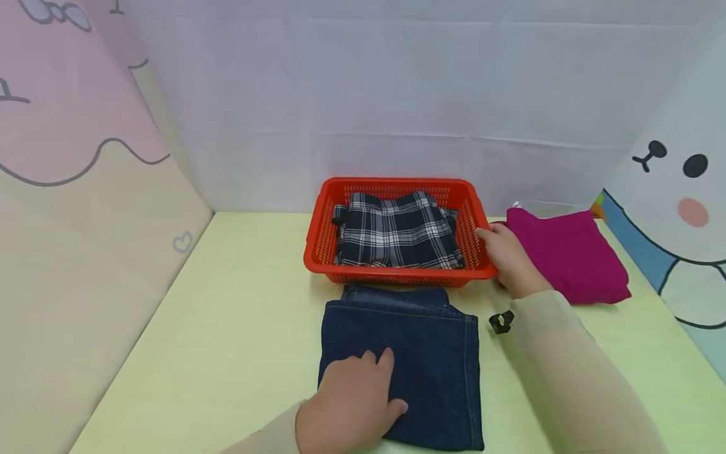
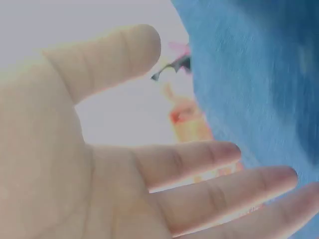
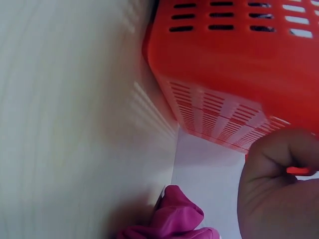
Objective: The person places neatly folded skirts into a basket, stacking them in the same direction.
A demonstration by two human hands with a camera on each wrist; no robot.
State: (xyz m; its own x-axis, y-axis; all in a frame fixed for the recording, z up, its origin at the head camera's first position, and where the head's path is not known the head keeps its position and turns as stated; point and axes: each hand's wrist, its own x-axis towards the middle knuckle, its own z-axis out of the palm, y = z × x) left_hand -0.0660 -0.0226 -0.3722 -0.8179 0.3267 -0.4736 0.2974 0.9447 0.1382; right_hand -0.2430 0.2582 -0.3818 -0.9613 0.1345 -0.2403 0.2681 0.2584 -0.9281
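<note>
A red plastic basket (image 1: 397, 273) stands at the back of the table, holding a folded dark plaid cloth (image 1: 391, 230). My right hand (image 1: 509, 255) grips the basket's right rim; in the right wrist view the thumb (image 3: 279, 149) is bent at the rim. In front of the basket lies a folded pair of dark blue jeans (image 1: 433, 366). Over the near left part of the jeans is my left hand (image 1: 351, 397), its fingers extended. The left wrist view shows the open palm (image 2: 45, 164) with straight fingers beside the denim (image 2: 249, 74), pinching nothing.
A folded magenta cloth (image 1: 567, 261) lies right of the basket, with clear plastic at its back edge. A small black object (image 1: 501, 322) sits near my right sleeve. A white sheet (image 1: 397, 82) hangs behind the table; printed panels flank both sides.
</note>
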